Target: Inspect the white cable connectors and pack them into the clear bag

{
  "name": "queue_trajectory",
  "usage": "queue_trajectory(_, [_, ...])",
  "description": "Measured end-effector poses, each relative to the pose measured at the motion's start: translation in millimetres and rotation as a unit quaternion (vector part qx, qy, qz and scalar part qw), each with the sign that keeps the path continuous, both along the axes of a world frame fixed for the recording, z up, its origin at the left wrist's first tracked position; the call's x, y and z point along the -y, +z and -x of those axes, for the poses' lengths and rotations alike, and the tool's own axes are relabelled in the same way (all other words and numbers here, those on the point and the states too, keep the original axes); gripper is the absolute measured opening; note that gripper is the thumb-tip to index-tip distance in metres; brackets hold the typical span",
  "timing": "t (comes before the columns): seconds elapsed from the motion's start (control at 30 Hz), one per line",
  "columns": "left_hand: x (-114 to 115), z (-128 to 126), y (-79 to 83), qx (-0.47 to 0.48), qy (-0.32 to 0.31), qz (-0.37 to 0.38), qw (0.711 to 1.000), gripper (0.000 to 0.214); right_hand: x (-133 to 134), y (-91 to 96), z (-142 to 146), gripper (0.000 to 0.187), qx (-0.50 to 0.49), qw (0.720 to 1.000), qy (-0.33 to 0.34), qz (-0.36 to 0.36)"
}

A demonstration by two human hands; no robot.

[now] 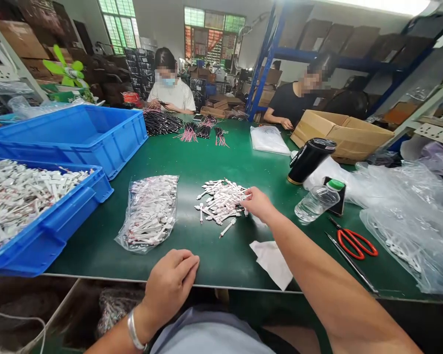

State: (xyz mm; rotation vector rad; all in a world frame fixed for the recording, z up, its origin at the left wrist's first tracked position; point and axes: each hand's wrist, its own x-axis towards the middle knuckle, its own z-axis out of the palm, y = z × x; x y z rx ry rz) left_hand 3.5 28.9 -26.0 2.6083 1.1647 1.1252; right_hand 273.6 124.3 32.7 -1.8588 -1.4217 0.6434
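My right hand reaches to the right side of a loose pile of small white stick-like parts. Its fingers are pinched together at the pile, on what looks like one of these parts; the fingertips are partly hidden. Close to the table's front edge rests my left hand, curled into a loose fist with nothing visible in it. Beyond it lies a clear plastic bag filled with similar white parts. One single white part lies apart, just in front of the pile.
On the left stand a blue crate full of white parts and another blue crate. A white cloth, black tumbler, water bottle, red-handled scissors and plastic bags lie rightward. Two people sit across the green table.
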Motion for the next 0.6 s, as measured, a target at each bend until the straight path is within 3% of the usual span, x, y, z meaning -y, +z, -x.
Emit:
queue_trajectory(0.13, [1,4,3.3,0.008,-0.003,0.013,1.000,0.016,1,-4.5,-4,0.024,-0.104,0.994,-0.009,0.022])
queue_trajectory(0.3, [-1,-5,19.0,0.112,-0.034,0.133,0.984,0.017,46,3.2,4,0.032,-0.269,0.962,-0.004,0.044])
queue_trajectory(0.4, [0,-25,28.9,0.160,-0.057,0.258,0.951,0.038,82,4.7,24,0.040,-0.344,0.938,0.012,0.050])
queue_trajectory(0.47, [0,-39,32.9,0.184,-0.091,0.328,0.922,0.049,103,3.8,37,0.040,-0.433,0.900,0.018,0.058])
queue_trajectory(0.53, [0,-49,35.0,0.204,-0.118,0.366,0.900,0.039,119,2.7,47,0.038,-0.466,0.882,0.018,0.063])
queue_trajectory(0.6, [-2,-53,36.3,0.225,-0.124,0.401,0.879,0.023,129,1.7,51,0.037,-0.441,0.895,0.019,0.062])
